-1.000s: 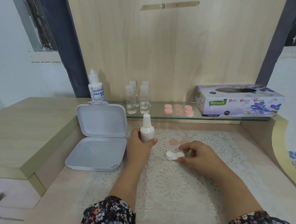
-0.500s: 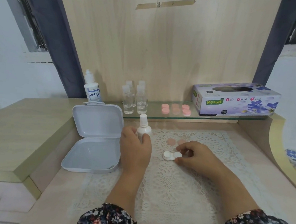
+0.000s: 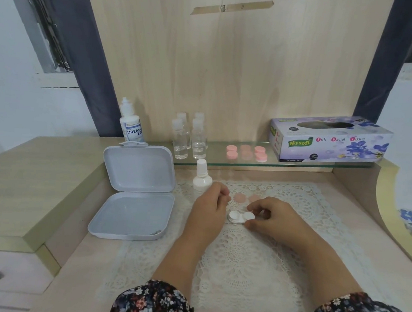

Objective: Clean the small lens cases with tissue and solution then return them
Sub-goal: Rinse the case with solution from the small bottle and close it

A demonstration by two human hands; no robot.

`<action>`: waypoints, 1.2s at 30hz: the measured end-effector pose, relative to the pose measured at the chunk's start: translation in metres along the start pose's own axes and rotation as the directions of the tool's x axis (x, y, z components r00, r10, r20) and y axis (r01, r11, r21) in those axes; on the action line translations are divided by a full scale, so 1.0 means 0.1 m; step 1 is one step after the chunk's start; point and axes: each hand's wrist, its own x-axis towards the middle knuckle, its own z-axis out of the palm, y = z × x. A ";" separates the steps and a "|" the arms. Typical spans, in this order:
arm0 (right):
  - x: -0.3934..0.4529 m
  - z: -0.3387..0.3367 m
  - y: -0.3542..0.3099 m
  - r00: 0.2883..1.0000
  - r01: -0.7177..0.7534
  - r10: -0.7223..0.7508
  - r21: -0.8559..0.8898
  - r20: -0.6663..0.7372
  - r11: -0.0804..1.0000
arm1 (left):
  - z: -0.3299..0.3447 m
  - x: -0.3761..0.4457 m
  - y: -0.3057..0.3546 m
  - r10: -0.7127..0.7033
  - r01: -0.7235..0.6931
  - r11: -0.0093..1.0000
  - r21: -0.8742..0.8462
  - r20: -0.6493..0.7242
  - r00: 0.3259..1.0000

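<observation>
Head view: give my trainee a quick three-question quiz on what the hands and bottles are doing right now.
1. True or false: the left hand grips the small white bottle.
2. Which hand pinches the white lens case: A left, B right?
3. Fill in: the pink caps sit on the glass ____.

Key: 1 false, the bottle stands free behind it; 2 B; 3 shelf.
</observation>
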 end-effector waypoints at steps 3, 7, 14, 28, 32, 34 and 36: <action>0.00 0.00 0.00 1.000 0.000 0.000 0.002 0.000 1.000 | 0.02 0.01 -0.02 -0.051 0.054 0.998 -0.022 0.116 0.992; -0.01 0.01 0.00 1.000 0.000 0.000 0.028 -0.003 1.000 | 0.03 0.01 -0.06 -0.063 0.071 0.997 -0.029 0.219 0.974; 0.00 0.00 0.00 1.000 0.004 -0.004 0.026 -0.004 1.000 | 0.04 -0.01 0.00 -0.090 0.064 0.994 0.088 0.345 0.934; 0.01 0.01 0.03 1.000 0.001 -0.001 0.025 -0.005 1.000 | 0.03 -0.01 0.04 -0.070 0.055 0.994 0.099 0.160 0.985; 0.01 0.01 0.04 1.000 -0.002 0.002 0.020 0.005 1.000 | 0.01 0.06 0.06 -0.057 0.046 0.992 0.115 0.089 0.994; 0.01 0.01 0.04 1.000 -0.004 0.003 0.022 0.003 1.000 | -0.04 0.12 0.14 -0.047 0.015 0.978 0.210 0.150 0.988; 0.01 0.01 0.04 1.000 -0.008 0.008 0.032 0.003 0.999 | -0.08 0.20 0.22 -0.060 -0.014 0.951 0.310 0.229 0.971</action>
